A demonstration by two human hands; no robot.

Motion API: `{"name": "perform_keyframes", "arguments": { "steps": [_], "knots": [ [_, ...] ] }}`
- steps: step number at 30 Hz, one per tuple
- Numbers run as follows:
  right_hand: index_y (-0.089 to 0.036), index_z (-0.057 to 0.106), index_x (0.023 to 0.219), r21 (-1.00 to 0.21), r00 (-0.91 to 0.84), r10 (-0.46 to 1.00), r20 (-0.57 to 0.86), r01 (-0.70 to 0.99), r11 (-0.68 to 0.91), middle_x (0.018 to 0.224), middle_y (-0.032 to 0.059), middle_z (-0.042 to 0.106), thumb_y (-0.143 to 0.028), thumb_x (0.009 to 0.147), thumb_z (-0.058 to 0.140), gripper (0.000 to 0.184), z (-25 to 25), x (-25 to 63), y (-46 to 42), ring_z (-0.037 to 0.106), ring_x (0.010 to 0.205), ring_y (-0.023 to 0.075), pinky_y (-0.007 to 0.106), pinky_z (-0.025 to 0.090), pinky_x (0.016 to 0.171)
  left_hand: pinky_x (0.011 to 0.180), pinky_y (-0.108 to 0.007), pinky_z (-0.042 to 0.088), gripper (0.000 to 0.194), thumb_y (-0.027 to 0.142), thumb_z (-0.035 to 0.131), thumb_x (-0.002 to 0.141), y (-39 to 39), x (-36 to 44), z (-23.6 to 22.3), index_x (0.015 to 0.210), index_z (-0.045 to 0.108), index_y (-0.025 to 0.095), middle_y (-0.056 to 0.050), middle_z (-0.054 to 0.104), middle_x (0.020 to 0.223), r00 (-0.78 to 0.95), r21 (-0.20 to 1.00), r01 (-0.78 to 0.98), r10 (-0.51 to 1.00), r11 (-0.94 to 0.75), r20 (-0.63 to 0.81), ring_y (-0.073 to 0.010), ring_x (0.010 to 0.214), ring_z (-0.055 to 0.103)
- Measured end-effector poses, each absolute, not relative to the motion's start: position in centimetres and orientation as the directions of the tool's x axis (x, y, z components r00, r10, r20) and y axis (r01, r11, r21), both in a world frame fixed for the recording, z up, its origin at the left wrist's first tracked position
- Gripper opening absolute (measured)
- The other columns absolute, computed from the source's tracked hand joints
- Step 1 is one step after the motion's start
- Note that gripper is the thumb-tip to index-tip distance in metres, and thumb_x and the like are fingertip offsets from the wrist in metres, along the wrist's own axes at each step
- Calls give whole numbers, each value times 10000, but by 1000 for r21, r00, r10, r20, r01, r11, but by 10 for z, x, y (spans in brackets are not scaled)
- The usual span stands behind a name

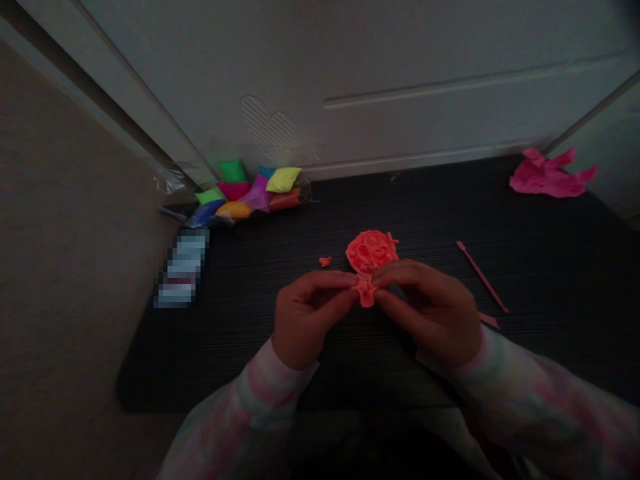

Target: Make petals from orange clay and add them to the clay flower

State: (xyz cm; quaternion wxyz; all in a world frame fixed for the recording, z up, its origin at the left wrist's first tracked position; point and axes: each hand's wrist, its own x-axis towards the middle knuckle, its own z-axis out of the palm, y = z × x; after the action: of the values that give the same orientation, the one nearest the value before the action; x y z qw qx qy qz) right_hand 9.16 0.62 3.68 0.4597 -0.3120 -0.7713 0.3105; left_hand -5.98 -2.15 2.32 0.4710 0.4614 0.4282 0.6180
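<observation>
A small, coral-pink, lobed, clay-like piece is pinched between the left hand and right hand. Shaping seems in hand; light, even pressure is probably called for next.

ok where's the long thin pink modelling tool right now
In the head view, the long thin pink modelling tool lies slantwise on the black table, just right of the person's right hand.
</observation>
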Motion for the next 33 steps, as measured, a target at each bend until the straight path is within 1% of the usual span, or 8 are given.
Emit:
{"name": "perform_keyframes", "arguments": {
  "steps": [4,9,13,17,23,26,28,33],
  "knots": [
    [-207,592,838,-783,-377,780,500,188,593,772,14,659,-106,732,568,149,36,92,6,609,723,130,256,491,673,698,-202,535,199,75,663,649,-21,-60,20,752,677,245,36,706,772,-117,947,-270,983,-172,145,-103,739,653],
    [-203,588,785,-813,-393,799,454,185,553,713,9,646,-126,741,560,92,37,92,7,605,674,130,254,491,624,679,-185,536,187,76,674,636,-21,-60,21,727,679,239,39,708,749,-102,954,-260,986,-151,129,-97,715,655],
    [-196,565,754,-769,-417,766,489,208,604,679,13,623,-123,747,537,78,39,92,8,590,638,124,250,483,599,668,-207,543,159,95,682,631,-21,-61,21,715,677,229,28,707,740,-99,961,-241,988,-137,116,-111,698,657],
    [-204,552,769,-726,-398,741,540,224,650,687,12,614,-118,755,521,92,37,90,7,584,643,124,253,483,605,661,-215,541,137,122,690,626,-21,-60,19,716,673,225,19,705,739,-107,961,-252,991,-111,86,-114,694,655],
    [-214,579,820,-765,-390,770,505,211,608,750,10,656,-124,750,550,118,35,90,8,609,701,136,263,492,654,662,-202,529,119,156,707,612,-18,-61,17,702,671,224,24,702,730,-98,935,-350,995,-59,26,-100,691,647],
    [-205,576,797,-770,-389,774,501,209,603,740,12,653,-119,746,551,103,35,91,8,607,692,128,253,490,650,662,-188,524,131,145,703,617,-18,-61,17,708,673,234,32,703,736,-68,925,-377,997,-47,23,-90,692,645],
    [-198,565,779,-761,-390,766,510,209,614,721,14,642,-114,749,539,93,35,90,8,599,677,123,247,487,636,661,-191,527,135,140,699,622,-19,-60,17,715,674,235,28,704,740,-65,931,-362,997,-51,29,-93,694,646],
    [-196,533,767,-741,-397,754,524,224,633,685,10,598,-127,756,507,75,35,89,8,571,629,119,247,477,579,650,-215,537,121,144,694,624,-20,-60,18,717,673,219,15,704,732,-105,967,-247,994,-67,42,-111,680,651]
  ]
}}
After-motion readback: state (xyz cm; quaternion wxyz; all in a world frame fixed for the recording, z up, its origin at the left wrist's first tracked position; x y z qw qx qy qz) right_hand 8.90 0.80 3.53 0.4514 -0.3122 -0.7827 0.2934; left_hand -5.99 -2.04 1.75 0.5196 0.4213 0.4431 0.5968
